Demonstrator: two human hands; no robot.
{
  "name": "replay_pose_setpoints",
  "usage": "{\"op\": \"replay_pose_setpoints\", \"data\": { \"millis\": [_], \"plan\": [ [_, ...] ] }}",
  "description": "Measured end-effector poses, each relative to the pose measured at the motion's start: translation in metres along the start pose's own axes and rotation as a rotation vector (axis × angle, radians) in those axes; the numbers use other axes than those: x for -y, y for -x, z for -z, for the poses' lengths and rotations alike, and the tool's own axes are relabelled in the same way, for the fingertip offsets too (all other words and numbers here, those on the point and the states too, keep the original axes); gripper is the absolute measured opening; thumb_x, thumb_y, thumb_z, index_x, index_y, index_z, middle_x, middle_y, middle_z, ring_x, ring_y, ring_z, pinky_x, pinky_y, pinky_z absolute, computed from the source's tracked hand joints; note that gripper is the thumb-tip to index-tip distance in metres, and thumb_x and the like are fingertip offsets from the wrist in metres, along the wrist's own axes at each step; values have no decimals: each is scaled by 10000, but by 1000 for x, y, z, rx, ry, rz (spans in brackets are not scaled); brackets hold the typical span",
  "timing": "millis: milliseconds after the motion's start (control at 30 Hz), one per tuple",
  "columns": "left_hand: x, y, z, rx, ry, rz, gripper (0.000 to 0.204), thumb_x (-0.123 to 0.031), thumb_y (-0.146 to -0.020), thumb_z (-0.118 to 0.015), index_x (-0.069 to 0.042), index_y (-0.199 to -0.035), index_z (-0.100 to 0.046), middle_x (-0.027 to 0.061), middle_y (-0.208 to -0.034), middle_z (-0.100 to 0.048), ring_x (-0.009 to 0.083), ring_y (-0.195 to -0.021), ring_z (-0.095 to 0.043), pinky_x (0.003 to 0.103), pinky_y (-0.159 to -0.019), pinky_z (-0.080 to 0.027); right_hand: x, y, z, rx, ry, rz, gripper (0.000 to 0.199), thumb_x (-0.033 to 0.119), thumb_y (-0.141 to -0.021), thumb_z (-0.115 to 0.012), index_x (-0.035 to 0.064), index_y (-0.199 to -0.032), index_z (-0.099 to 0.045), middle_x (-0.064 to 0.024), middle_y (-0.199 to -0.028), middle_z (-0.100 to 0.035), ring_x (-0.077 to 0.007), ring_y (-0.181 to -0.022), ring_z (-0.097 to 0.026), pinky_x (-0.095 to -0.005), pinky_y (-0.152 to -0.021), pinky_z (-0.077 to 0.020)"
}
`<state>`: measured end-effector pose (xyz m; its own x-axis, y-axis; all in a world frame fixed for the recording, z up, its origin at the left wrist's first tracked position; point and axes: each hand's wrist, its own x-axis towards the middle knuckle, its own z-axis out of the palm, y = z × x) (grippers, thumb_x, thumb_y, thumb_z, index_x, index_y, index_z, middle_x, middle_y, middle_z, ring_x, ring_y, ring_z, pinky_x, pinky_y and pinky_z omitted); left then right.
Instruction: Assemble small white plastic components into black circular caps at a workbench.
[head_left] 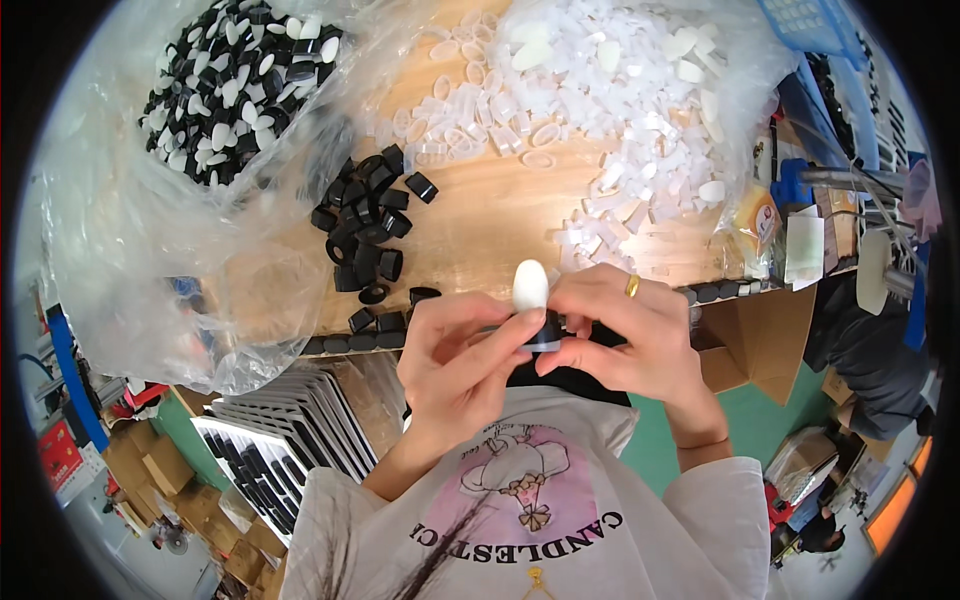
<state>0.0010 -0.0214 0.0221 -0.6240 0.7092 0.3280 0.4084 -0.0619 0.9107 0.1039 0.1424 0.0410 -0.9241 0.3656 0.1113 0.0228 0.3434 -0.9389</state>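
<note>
Just beyond my chest, both hands meet around a small part with a white oval top (530, 284), a black collar and a translucent rim below. My left hand (455, 365) pinches it between thumb and fingers from the left. From the right, my right hand (640, 340), with a gold ring on one finger, has thumb and fingertips closed at its black and translucent lower portion. Fingers hide much of the part. Loose black oval rings (368, 215) lie in a pile beyond my left hand. Translucent oval rings (640, 150) are heaped farther off to the right.
Clear plastic bags (110, 200) spread over the left of the wooden table (480, 220). One holds many black-and-white pieces (235, 95). Black pieces line the table's near edge. A stack of white trays (270, 440) stands below left, an open cardboard box (760, 345) below right.
</note>
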Motion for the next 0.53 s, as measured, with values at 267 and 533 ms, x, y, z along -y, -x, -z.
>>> {"op": "replay_pose_setpoints", "data": {
  "millis": [267, 533],
  "plan": [
    [0, 11, -5, -138, -54, -262, 348, 237, -689, -656, 38, -958, -751, 106, -941, -522, 289, -742, -683, 326, -656, -601, -4, 10, -7, -140, 286, 533, 243, 93, -740, -793, -36, -904, -669, -121, -836, -659, -260, -652, -658, -325, -533, -524],
    [9, 13, 0, 9, -48, -337, 316, 188, -751, -641, -1, -974, -761, 94, -1032, -546, 337, -790, -708, 379, -658, -632, -13, 26, -10, 75, -497, -296, 963, 125, -665, -901, 64, -1415, -300, -97, -1040, -574, -134, -770, -554, -240, -570, -430]
  ]
}}
